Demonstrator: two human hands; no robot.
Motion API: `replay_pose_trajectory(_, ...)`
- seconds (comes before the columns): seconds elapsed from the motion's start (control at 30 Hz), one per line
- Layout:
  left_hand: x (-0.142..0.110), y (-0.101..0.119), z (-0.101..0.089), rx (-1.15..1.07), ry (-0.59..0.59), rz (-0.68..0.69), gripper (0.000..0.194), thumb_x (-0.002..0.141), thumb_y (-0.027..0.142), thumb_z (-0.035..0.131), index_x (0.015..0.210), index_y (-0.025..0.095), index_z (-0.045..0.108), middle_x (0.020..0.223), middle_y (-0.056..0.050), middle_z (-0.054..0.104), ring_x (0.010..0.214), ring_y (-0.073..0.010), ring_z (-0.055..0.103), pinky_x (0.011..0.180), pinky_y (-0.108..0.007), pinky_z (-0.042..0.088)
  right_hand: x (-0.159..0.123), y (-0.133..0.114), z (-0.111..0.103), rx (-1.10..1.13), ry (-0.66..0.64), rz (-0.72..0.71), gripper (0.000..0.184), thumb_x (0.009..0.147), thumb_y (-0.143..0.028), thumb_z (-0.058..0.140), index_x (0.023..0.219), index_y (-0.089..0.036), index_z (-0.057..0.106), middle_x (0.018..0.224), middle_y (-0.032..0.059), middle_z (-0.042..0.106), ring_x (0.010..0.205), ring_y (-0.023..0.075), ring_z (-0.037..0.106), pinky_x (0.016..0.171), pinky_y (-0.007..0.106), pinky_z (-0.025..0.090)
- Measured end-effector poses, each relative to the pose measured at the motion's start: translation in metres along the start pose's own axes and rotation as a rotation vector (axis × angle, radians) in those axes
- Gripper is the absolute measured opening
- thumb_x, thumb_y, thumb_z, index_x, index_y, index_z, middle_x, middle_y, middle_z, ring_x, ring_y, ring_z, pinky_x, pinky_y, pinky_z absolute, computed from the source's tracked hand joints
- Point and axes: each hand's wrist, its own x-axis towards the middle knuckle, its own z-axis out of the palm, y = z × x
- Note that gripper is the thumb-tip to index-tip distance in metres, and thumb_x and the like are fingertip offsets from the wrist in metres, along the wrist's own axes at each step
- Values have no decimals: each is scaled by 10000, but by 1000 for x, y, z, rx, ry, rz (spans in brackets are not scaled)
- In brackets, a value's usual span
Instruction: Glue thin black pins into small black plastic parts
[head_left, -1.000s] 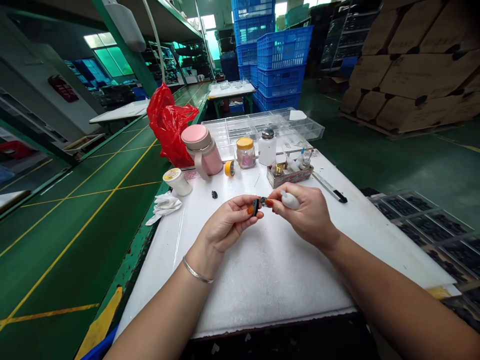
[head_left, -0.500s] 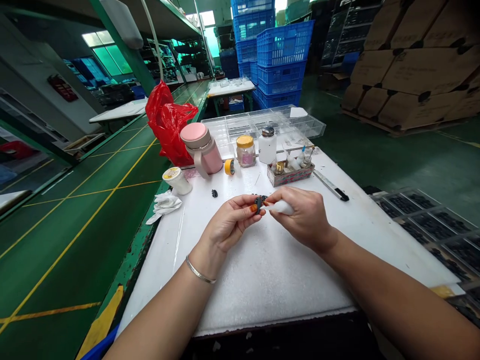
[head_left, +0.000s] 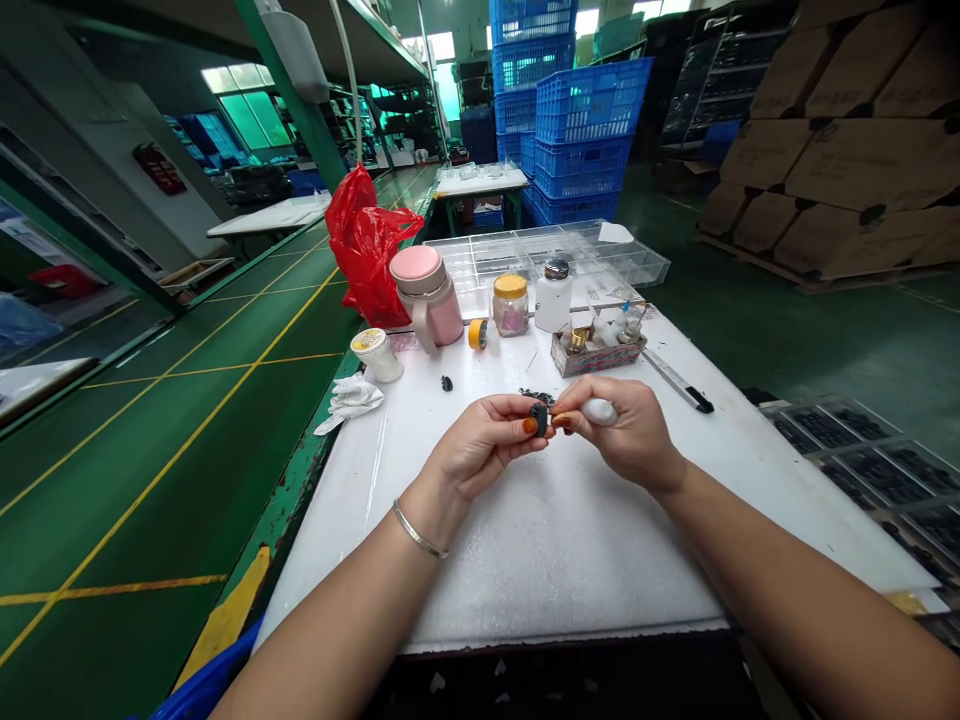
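My left hand pinches a small black part between thumb and fingertips above the white table. My right hand is closed around a small white bottle, its tip held against the black part. A little heap of tiny black pieces lies on the table just behind the hands. A single black piece lies further left.
Behind the hands stand a pink flask, a yellow-lidded jar, a white dispenser bottle, yellow tape, a small box of vials, a white tub, clear compartment trays and a red bag. A black-tipped tool and trays of dark parts lie right.
Both hands stay together on the black part; the white bottle's tip has come up against it. The camera has shifted, so everything sits a little further right in view.
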Motion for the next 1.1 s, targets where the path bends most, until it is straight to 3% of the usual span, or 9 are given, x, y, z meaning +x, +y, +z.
replay_pose_trajectory(0.33, 1, 0, 0, 1, -31, -13, 238, 606, 100, 867, 819, 90, 759, 790, -67, 723, 658, -113, 674, 637, -175, 553, 1, 5, 5, 181, -26, 137, 278, 780, -451, 777, 723, -202, 667, 678, 19, 658, 613, 157, 594, 585, 281, 461)
replay_pose_trajectory(0.47, 2, 5, -4, -12, 55, 73, 195, 671, 68, 801, 857, 100, 750, 812, -61, 721, 724, -129, 691, 670, -188, 553, 9, 7, -6, 169, 107, 252, 342, 763, -510, 767, 719, -187, 661, 646, 27, 635, 546, 144, 560, 520, 276, 453)
replay_pose_trajectory(0.57, 2, 13, -9, -34, 187, 177, 169, 708, 33, 741, 857, 113, 733, 802, -42, 712, 733, -115, 688, 710, -195, 555, 15, 13, -13, -1, 187, 395, 288, 767, -452, 756, 791, -170, 702, 643, 32, 654, 500, 136, 549, 452, 259, 423)
replay_pose_trajectory(0.7, 2, 23, -14, -53, 321, 286, 167, 743, 9, 679, 842, 140, 708, 816, -18, 708, 742, -99, 683, 754, -202, 553, 15, 28, -10, -252, 51, 471, 201, 769, -258, 710, 954, -190, 748, 898, 52, 755, 500, 134, 607, 508, 279, 484)
replay_pose_trajectory(0.83, 1, 27, -16, -71, 349, 327, 189, 750, -6, 646, 850, 145, 700, 813, -13, 710, 736, -98, 678, 744, -200, 548, 10, 33, -1, -390, -149, 480, 241, 749, -175, 685, 972, -221, 764, 847, 29, 764, 510, 154, 630, 533, 289, 486)
replay_pose_trajectory(1.0, 1, 26, -16, -47, 325, 323, 172, 755, -7, 646, 839, 134, 701, 804, -12, 701, 738, -97, 682, 729, -190, 541, 10, 18, 1, -57, -305, 559, 218, 763, -200, 684, 969, -204, 754, 972, 60, 765, 508, 130, 623, 446, 252, 465)
replay_pose_trajectory(1.1, 2, 25, -16, -15, 324, 317, 164, 756, 7, 664, 848, 138, 701, 818, -14, 699, 748, -100, 684, 745, -199, 543, 13, 12, -3, -6, -302, 567, 182, 768, -280, 720, 917, -176, 731, 931, 84, 753, 571, 140, 651, 408, 215, 436)
